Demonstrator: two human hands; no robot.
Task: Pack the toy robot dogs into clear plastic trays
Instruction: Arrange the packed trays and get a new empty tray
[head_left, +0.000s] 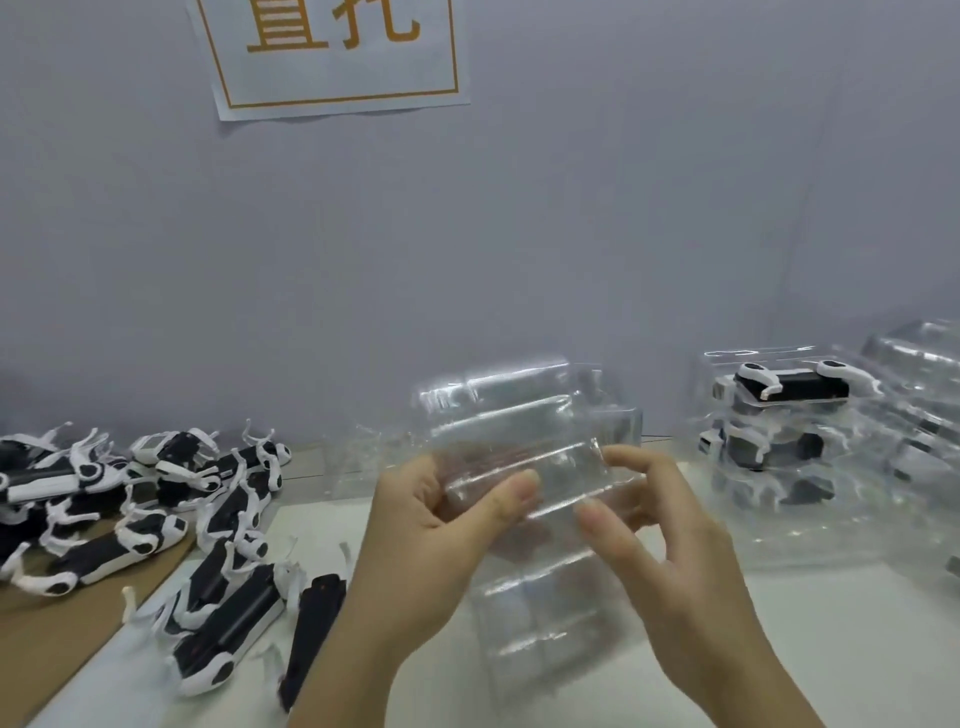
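— While you hold the clear tray (524, 431) above the tabletop (831, 623), where are the toy robot dogs (130, 499)?
— Piled at your left; filled trays (779, 447) stacked right. Your left hand (431, 519) and right hand (660, 530) each pinch a tray side.

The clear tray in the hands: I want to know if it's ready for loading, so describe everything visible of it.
The clear tray is thin, glossy see-through plastic, moulded with ridges and recessed compartments, and looks empty. It is held tilted above the table, long side running away from the person. The left hand grips its left side, thumb on the front; the right hand pinches its right edge.
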